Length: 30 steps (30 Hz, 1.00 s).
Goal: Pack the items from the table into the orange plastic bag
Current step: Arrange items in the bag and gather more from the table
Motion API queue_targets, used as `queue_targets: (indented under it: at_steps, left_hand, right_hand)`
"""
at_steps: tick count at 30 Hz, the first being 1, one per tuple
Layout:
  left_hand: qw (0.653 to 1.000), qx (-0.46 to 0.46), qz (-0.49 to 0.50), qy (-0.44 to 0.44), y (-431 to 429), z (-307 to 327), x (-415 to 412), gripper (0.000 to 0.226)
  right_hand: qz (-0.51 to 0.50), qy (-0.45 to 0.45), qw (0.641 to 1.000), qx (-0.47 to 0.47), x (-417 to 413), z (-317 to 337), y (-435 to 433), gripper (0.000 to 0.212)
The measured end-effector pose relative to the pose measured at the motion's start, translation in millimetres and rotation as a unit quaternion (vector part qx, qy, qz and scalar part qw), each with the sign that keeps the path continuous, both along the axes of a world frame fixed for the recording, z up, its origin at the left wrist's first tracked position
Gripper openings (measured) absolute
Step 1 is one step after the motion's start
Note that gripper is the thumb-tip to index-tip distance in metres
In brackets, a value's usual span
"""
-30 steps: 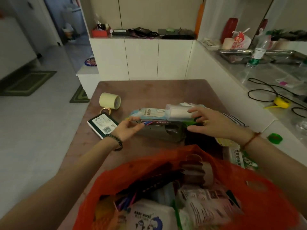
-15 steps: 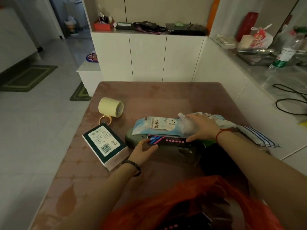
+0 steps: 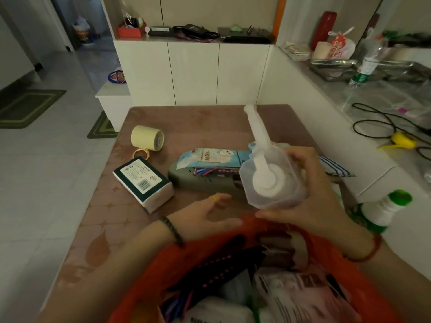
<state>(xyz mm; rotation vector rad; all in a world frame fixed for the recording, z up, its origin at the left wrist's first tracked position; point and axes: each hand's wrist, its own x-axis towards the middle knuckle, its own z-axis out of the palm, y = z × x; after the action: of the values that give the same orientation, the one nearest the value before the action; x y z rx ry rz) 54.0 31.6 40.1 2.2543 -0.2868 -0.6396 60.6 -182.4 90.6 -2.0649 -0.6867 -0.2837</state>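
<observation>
My right hand [image 3: 312, 194] grips a translucent pump bottle [image 3: 272, 180] with a long white nozzle, held above the rim of the orange plastic bag [image 3: 345, 271]. The bag gapes at the near edge and holds several packets. My left hand [image 3: 205, 215] hovers with its fingers apart just left of the bag's mouth, holding nothing. On the brown table [image 3: 205, 122] lie a light blue packet [image 3: 210, 157], a grey case [image 3: 200, 185] under it, a green-and-white box [image 3: 142, 183] and a pale yellow tape roll [image 3: 147, 137].
A gold ring [image 3: 141, 152] lies beside the tape roll. A striped cloth [image 3: 335, 167] lies at the table's right. A white bottle with a green cap [image 3: 382, 210] stands by the right counter. White cabinets stand behind the table; tiled floor lies to the left.
My right hand has lifted the pump bottle off the pile and brought it toward the bag. My left hand has left the grey case and drawn back to the bag's mouth.
</observation>
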Motion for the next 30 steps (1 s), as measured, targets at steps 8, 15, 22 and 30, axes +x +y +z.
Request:
queue_targets:
  at_steps: [8, 15, 22, 30]
  left_hand:
    - [0.971, 0.150, 0.112, -0.148, 10.2, -15.3, -24.1, 0.023]
    - [0.959, -0.136, 0.185, -0.167, 3.5, 6.3, -40.5, 0.028]
    - [0.959, -0.211, 0.127, -0.143, 12.9, 6.9, -57.4, 0.025]
    - [0.972, -0.199, 0.059, -0.113, 36.2, 1.1, -64.3, 0.035]
  right_hand:
    - [-0.047, 0.187, 0.980, -0.044, -102.9, 36.4, -30.0, 0.083]
    - [-0.122, 0.198, 0.902, -0.364, -147.2, -8.5, 17.1, 0.070]
    - [-0.233, 0.222, 0.867, -0.380, -98.7, -60.1, 46.7, 0.069]
    - [-0.270, 0.076, 0.916, -0.286, -50.3, -73.8, -36.3, 0.051]
